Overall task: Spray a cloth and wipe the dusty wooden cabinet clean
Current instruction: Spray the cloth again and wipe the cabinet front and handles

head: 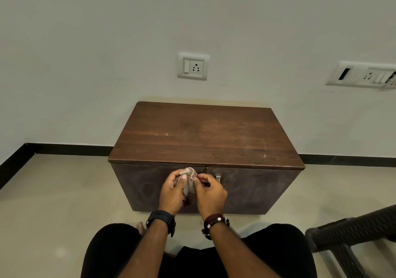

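Both hands bunch a cloth in front of the wooden cabinet.

The left hand (171, 194) and right hand (211, 194) pinch a pale, bunched cloth (189, 183) between curled fingers, held before the doors of the cabinet (205, 136), which stands against the wall under a socket (193, 66). No readable writing shows anywhere.

A single wall socket (193, 66) is above the hands. A wider socket plate (364, 75) and a wicker chair (351, 232) are to their right.
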